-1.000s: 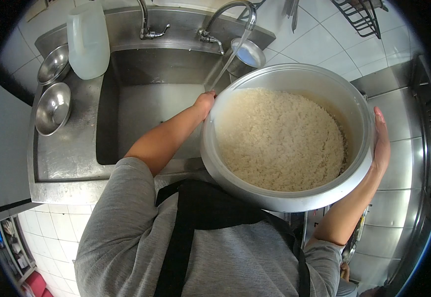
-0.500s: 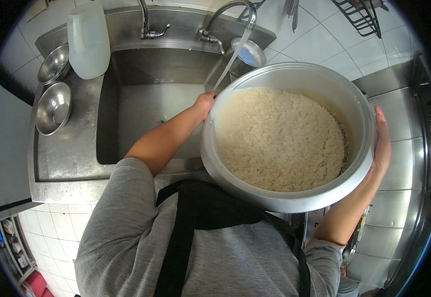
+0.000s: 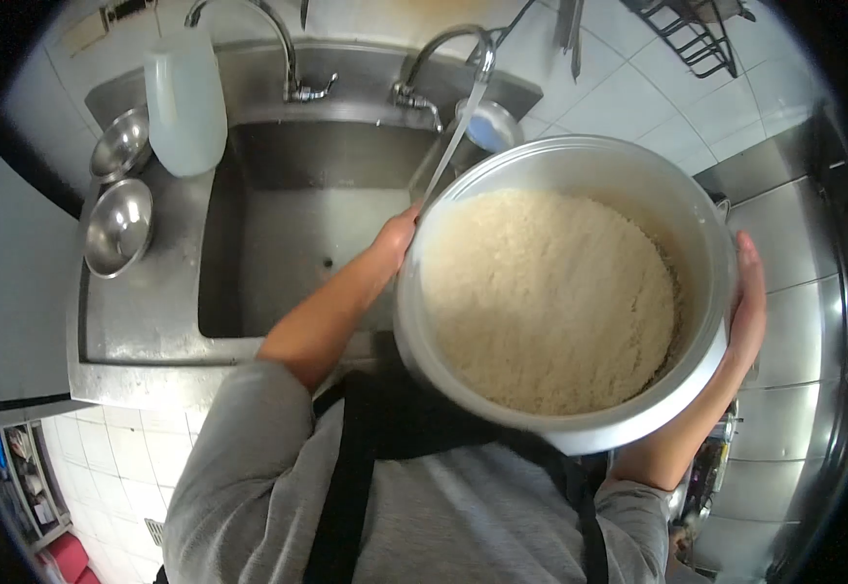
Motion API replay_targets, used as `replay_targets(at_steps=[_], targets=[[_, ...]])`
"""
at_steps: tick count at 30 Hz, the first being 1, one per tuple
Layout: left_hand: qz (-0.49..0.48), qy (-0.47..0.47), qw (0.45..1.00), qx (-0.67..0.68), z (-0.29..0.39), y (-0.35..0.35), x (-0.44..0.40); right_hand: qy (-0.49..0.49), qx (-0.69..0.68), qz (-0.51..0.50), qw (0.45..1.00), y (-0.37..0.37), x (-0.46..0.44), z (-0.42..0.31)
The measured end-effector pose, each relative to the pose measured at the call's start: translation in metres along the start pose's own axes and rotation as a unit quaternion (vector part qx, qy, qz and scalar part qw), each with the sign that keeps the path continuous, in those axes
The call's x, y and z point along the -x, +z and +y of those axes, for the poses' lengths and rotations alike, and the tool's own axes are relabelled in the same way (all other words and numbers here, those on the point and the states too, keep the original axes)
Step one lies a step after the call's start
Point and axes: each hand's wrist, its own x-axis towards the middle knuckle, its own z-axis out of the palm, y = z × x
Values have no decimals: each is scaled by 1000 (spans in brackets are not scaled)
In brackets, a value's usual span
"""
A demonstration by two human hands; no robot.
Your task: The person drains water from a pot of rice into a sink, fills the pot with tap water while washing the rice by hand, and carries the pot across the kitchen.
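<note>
A wide pale metal pot (image 3: 565,432) is held up in front of my body, over the right side of the sink area. White rice (image 3: 551,302) fills much of it, its surface looking smooth and slightly blurred. My left hand (image 3: 400,237) grips the pot's left side, with most of its fingers hidden. On the right side, my right hand (image 3: 750,302) wraps around the outer wall, its fingertips near the rim. From the right faucet (image 3: 485,60) a stream of water runs down beside my left hand and the pot's left rim.
The steel sink (image 3: 212,282) lies to the left, with a second faucet (image 3: 293,73) behind it. A translucent jug (image 3: 186,107) and two steel bowls (image 3: 119,228) stand on the left counter. Behind the pot is a metal container (image 3: 502,109). A black rack (image 3: 687,39) hangs at upper right.
The sink, jug and bowls sit lower and slightly farther right in view. The pot also appears a little lower, still between both hands. The rice surface looks smoother and more blurred than before.
</note>
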Motion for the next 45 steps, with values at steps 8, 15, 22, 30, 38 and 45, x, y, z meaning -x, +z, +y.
replay_targets(at_steps=[8, 15, 22, 30, 38, 45], targets=[[108, 67, 991, 43, 45, -76, 49, 9, -132, -149, 980, 6, -29, 96], [177, 230, 957, 8, 101, -87, 149, 186, -277, -180, 925, 70, -36, 178], [161, 409, 893, -101, 147, -27, 215, 277, -309, -165, 895, 114, -50, 279], [140, 412, 888, -148, 149, 25, 236, 324, -302, -173, 880, 129, -26, 348], [251, 364, 895, -65, 122, -12, 222, 293, -280, -174, 898, 85, -55, 248], [184, 247, 951, -29, 91, -60, 144, 231, -213, -176, 933, 74, -66, 231]])
